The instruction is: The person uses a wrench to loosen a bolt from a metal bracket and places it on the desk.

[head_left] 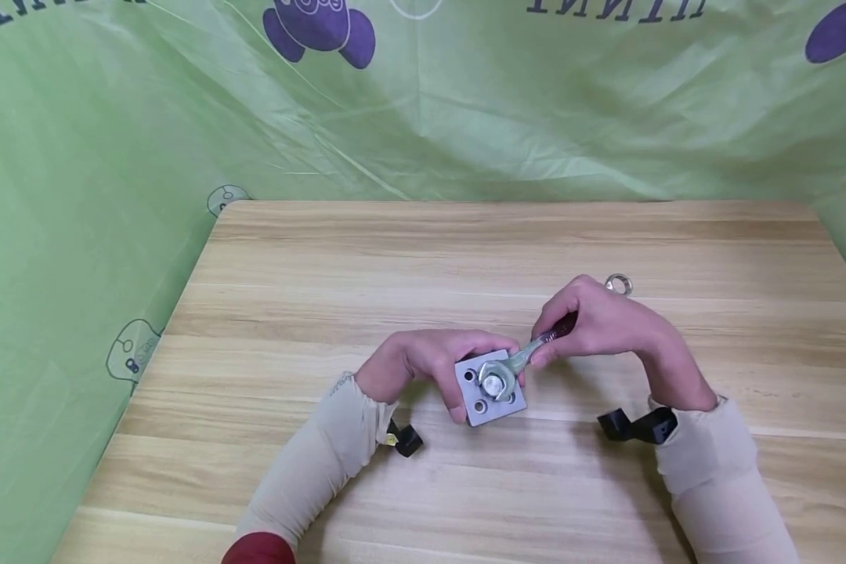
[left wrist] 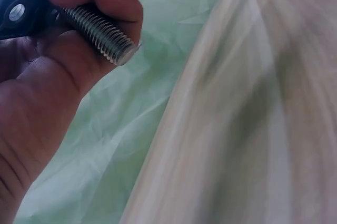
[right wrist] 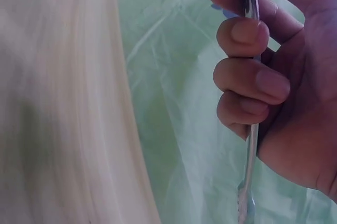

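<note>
My left hand (head_left: 433, 362) grips a grey metal block (head_left: 475, 411) with several round holes, held up over the table. A hex bolt (head_left: 493, 385) passes through the block, its head on the upper face. In the left wrist view, the threaded shank (left wrist: 100, 34) sticks out underneath, with fingers curled about it. Slanting down to the bolt head is a combination wrench (head_left: 522, 359), its open-end jaw around the head. My right hand (head_left: 599, 321) holds the wrench by its shaft, fingers wrapped round it in the right wrist view. Its ring end shows beyond that hand.
A wood-grain table (head_left: 324, 274) lies under both hands. Green cloth (head_left: 465, 133) with purple figures hangs behind it and along the left side. Black straps (head_left: 638, 427) stick out from the wrists near the beige sleeves (head_left: 712, 470).
</note>
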